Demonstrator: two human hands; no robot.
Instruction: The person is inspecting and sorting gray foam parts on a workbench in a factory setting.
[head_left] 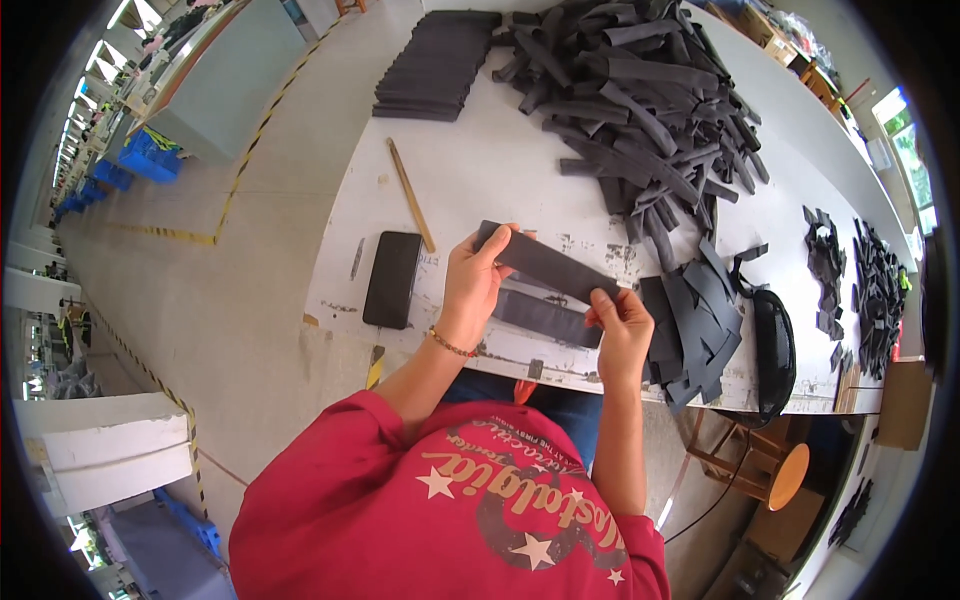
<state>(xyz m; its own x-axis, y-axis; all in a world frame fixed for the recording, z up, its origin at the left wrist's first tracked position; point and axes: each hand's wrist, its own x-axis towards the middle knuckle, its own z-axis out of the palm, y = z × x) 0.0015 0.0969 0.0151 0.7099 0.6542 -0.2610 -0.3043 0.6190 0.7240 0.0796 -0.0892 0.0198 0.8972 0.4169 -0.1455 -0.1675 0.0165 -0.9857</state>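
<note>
A dark grey fabric strip (548, 265) is stretched flat between my hands above the white table (470, 165). My left hand (476, 275) pinches its left end, thumb on top. At the other end, my right hand (621, 320) grips it between thumb and fingers. Under the held strip, a second dark strip (545, 318) lies on the table near the front edge. Close to my right hand, flat dark pieces (695, 330) overlap in a loose pile. A black phone (392, 280) lies left of my left hand.
A large heap of dark strips (640, 90) covers the table's far side, beside a neat stack (437, 65). A wooden stick (410, 195) lies beyond the phone. At right are a black mesh-like object (772, 355), more dark pieces (825, 270) and a wooden stool (786, 477).
</note>
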